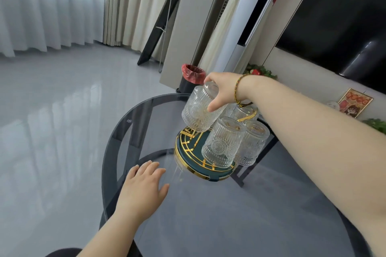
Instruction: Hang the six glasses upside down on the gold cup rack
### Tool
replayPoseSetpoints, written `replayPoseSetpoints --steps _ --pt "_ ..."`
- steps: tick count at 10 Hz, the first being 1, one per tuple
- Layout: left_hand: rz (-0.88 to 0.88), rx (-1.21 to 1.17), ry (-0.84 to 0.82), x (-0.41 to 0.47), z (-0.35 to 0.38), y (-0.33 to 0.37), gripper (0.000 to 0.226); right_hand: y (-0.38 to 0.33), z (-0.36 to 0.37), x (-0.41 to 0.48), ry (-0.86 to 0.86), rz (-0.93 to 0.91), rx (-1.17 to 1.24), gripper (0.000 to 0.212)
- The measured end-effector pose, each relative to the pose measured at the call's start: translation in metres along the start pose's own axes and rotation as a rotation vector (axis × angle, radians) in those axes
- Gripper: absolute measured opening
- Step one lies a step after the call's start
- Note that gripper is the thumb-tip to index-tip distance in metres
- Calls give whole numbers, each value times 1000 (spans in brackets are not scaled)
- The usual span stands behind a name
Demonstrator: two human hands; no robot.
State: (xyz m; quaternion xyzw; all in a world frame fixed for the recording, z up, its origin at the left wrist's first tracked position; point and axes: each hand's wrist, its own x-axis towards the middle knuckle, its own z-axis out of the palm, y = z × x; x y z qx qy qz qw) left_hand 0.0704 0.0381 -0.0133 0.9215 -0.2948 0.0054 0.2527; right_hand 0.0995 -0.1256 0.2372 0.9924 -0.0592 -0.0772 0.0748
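Note:
The gold cup rack (189, 152) has a round dark green base with gold lines and stands on a smoked-glass round table (208, 215). Several ribbed clear glasses hang on it upside down: one at the front (221, 144), one to its right (253, 144), another behind (240, 110). My right hand (223, 89) grips the bottom of an upside-down glass (196, 110), tilted at the rack's far left side. My left hand (144, 187) rests flat on the table, fingers apart, left of the rack's base.
A black bin with a red liner (191, 78) stands on the grey floor beyond the table. Curtains hang at the left. A dark screen, a small picture frame (355, 102) and green plants are at the right.

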Motion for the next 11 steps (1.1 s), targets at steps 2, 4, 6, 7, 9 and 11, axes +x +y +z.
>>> replayPoseSetpoints --steps 2,4,6,7,9,11 --pt "4 7 1 1 0 -1 44 -6 24 13 -73 -13 -11 86" --pt "0 19 4 2 0 0 45 -9 37 16 -105 -53 -27 86" --pt "2 18 -10 1 -2 1 45 -7 40 19 -128 -55 -41 86" --pt "-2 22 -12 2 -3 1 45 -8 42 18 -126 -68 -48 87" --pt "2 41 -4 4 -3 0 44 -5 41 10 -71 -87 0 81" --pt "6 68 15 3 -3 0 41 5 38 -22 240 -103 178 61"
